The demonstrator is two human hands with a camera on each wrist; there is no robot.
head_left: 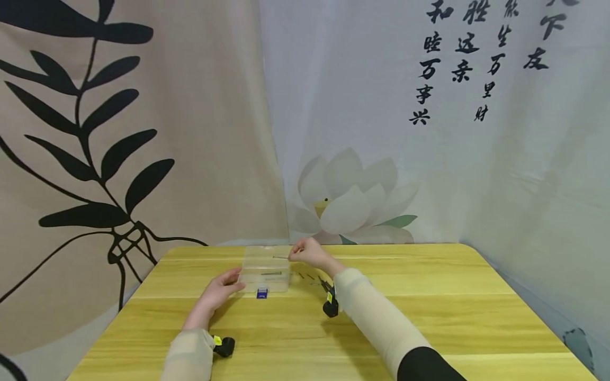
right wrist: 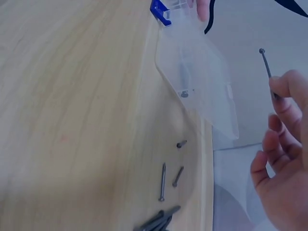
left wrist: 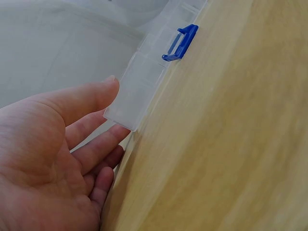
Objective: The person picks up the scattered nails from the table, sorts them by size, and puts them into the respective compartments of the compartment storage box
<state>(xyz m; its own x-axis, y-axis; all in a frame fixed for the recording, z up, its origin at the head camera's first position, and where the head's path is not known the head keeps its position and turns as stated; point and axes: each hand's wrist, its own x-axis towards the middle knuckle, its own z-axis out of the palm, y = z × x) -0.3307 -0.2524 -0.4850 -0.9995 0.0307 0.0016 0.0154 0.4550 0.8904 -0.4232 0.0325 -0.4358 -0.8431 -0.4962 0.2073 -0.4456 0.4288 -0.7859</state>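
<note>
Free passage over tabletop between the forearms, but left hand and loose nails beside the box

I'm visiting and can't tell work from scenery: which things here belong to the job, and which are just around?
Seemingly part of the job:
Clear box, left hand at its corner
Metal fastener, pinched by the right hand
Loose fasteners beside the box

Just around:
Wooden table
Printed cloth behind
</note>
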